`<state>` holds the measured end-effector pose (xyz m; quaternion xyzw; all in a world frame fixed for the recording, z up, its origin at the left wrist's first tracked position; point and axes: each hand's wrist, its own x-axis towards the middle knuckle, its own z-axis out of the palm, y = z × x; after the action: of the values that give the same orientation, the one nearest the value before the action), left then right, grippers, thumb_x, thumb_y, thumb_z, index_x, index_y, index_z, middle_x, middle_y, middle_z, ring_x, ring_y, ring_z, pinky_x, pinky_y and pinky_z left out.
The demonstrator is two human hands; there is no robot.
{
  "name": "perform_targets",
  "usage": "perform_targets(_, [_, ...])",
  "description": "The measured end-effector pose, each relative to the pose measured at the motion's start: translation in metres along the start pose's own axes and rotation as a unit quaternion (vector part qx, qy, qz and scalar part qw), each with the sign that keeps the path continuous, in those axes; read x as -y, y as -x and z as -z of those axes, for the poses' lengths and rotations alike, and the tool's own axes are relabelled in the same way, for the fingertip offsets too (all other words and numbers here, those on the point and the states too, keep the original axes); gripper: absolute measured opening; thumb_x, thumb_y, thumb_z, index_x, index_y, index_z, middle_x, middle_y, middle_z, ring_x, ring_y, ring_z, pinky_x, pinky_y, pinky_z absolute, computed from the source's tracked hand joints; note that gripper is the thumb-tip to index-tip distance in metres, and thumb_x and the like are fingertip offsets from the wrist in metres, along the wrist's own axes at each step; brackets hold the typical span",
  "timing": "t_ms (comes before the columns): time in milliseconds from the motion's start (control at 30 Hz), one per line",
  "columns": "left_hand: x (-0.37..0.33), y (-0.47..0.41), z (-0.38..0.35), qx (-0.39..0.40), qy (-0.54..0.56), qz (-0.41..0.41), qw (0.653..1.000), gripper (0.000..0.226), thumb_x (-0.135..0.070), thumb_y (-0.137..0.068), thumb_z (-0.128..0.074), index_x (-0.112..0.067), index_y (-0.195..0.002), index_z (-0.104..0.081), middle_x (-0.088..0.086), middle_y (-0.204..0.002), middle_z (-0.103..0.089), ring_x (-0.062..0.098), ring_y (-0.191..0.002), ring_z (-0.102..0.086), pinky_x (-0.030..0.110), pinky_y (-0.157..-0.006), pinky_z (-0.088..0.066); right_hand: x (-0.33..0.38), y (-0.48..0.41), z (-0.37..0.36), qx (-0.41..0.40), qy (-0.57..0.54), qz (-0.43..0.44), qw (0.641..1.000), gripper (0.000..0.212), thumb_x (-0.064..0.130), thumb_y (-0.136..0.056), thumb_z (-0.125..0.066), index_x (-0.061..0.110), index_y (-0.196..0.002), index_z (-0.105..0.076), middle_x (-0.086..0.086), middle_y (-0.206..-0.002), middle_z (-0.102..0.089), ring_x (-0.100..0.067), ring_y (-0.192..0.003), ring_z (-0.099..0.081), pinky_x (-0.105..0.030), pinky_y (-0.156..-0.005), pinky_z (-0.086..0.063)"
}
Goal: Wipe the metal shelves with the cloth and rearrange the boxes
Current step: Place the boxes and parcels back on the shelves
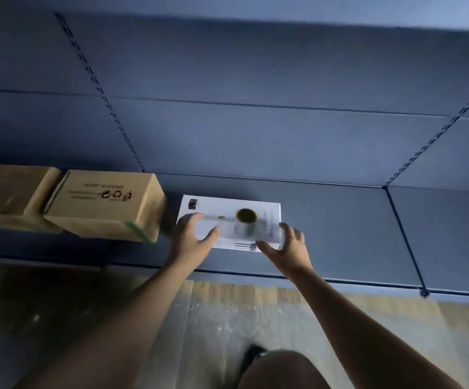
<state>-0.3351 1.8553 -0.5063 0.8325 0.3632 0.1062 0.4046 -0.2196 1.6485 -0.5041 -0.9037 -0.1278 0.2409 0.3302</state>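
A flat white box printed with a cup picture lies on the blue metal shelf, near its front edge. My left hand grips the box's left end, fingers curled over the edge and thumb on top. At the near right corner, my right hand clasps the box with spread fingers, thumb along the front edge. Two brown cardboard boxes, one beside the white box and another further left, stand on the same shelf. No cloth is in view.
The shelf's blue back panel has slotted uprights on the left and right. A joint divides the shelf to the right of the white box. Below lies a wooden floor, with my knee at the bottom edge.
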Motion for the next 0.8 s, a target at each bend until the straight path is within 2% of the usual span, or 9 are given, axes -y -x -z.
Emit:
perform_targets(33, [0.009, -0.005, -0.007, -0.02, -0.018, -0.01, 1.0, 0.063, -0.055, -0.078, -0.067, -0.004, -0.115, -0.066, 0.012, -0.122, -0.063, 0.031, -0.119, -0.055, 0.031, -0.099, -0.039, -0.006, -0.007, -0.007, -0.009, -0.005, -0.001, 1.0, 0.087, 0.052, -0.082, -0.078, 0.018, -0.152, -0.038, -0.011, -0.149, -0.039, -0.03, -0.134, -0.045, -0.039, -0.11, -0.039])
perform_targets(100, [0.021, -0.014, -0.017, -0.046, -0.047, -0.021, 0.998, 0.078, -0.068, -0.07, -0.055, -0.007, -0.119, -0.066, 0.013, -0.132, -0.057, 0.033, -0.129, -0.047, 0.038, -0.108, -0.034, -0.013, -0.018, -0.018, -0.027, -0.026, 0.005, 0.999, 0.085, 0.049, -0.078, -0.082, 0.022, -0.148, -0.041, -0.011, -0.146, -0.039, -0.028, -0.133, -0.042, -0.038, -0.109, -0.039])
perform_targets(167, [0.03, -0.021, -0.021, -0.044, -0.057, 0.002, 0.997, 0.078, -0.067, -0.072, -0.063, -0.013, -0.129, -0.061, 0.011, -0.145, -0.047, 0.029, -0.14, -0.035, 0.039, -0.115, -0.027, -0.018, -0.026, -0.026, -0.043, -0.049, 0.024, 0.998, 0.079, 0.045, -0.075, -0.085, 0.028, -0.142, -0.046, -0.008, -0.142, -0.042, -0.023, -0.133, -0.038, -0.035, -0.104, -0.04])
perform_targets(267, [0.044, -0.031, -0.024, -0.046, -0.026, 0.031, 0.998, 0.083, -0.07, -0.067, -0.062, -0.018, -0.131, -0.054, 0.005, -0.144, -0.043, 0.027, -0.138, -0.034, 0.042, -0.114, -0.032, -0.02, -0.032, -0.03, -0.044, -0.068, 0.028, 0.996, 0.082, 0.044, -0.073, -0.087, 0.031, -0.142, -0.044, -0.005, -0.144, -0.039, -0.012, -0.121, -0.039, -0.033, -0.101, -0.038])
perform_targets(367, [0.052, -0.038, -0.027, -0.05, -0.007, 0.043, 0.998, 0.077, -0.055, -0.071, -0.077, -0.019, -0.133, -0.049, 0.003, -0.139, -0.044, 0.027, -0.134, -0.038, 0.038, -0.11, -0.035, -0.022, -0.036, -0.031, -0.046, -0.073, 0.027, 0.996, 0.089, 0.05, -0.07, -0.089, 0.032, -0.143, -0.042, -0.003, -0.146, -0.038, -0.005, -0.11, -0.036, -0.035, -0.102, -0.04])
perform_targets(433, [0.053, -0.042, -0.028, -0.054, -0.001, 0.053, 0.997, 0.081, -0.047, -0.074, -0.081, -0.02, -0.14, -0.043, 0.002, -0.142, -0.04, 0.026, -0.136, -0.036, 0.039, -0.111, -0.034, -0.022, -0.039, -0.031, -0.048, -0.076, 0.025, 0.996, 0.094, 0.053, -0.068, -0.089, 0.032, -0.145, -0.039, -0.002, -0.148, -0.039, -0.011, -0.118, -0.041, -0.037, -0.104, -0.041])
perform_targets(567, [0.058, -0.051, -0.028, -0.042, 0.01, 0.084, 0.996, 0.094, -0.051, -0.071, -0.082, -0.027, -0.147, -0.032, 0.004, -0.157, -0.023, 0.025, -0.147, -0.023, 0.044, -0.117, -0.031, -0.019, -0.046, -0.03, -0.045, -0.072, 0.021, 0.996, 0.101, 0.049, -0.07, -0.089, 0.03, -0.151, -0.032, -0.001, -0.15, -0.041, -0.018, -0.133, -0.039, -0.038, -0.106, -0.039])
perform_targets(667, [0.059, -0.053, -0.03, -0.031, 0.02, 0.094, 0.995, 0.104, -0.046, -0.07, -0.086, -0.018, -0.152, -0.029, 0.007, -0.154, -0.029, 0.024, -0.145, -0.029, 0.039, -0.115, -0.032, -0.02, -0.048, -0.032, -0.042, -0.068, 0.03, 0.996, 0.104, 0.049, -0.07, -0.089, 0.027, -0.153, -0.03, -0.001, -0.15, -0.044, -0.02, -0.138, -0.036, -0.039, -0.105, -0.04])
perform_targets(800, [0.057, -0.048, -0.035, -0.033, 0.037, 0.101, 0.994, 0.102, -0.034, -0.074, -0.087, -0.015, -0.155, -0.028, 0.007, -0.156, -0.036, 0.023, -0.143, -0.034, 0.038, -0.116, -0.032, -0.022, -0.046, -0.033, -0.042, -0.068, 0.024, 0.997, 0.11, 0.051, -0.07, -0.089, 0.026, -0.156, -0.026, -0.005, -0.151, -0.043, -0.025, -0.132, -0.047, -0.038, -0.101, -0.044])
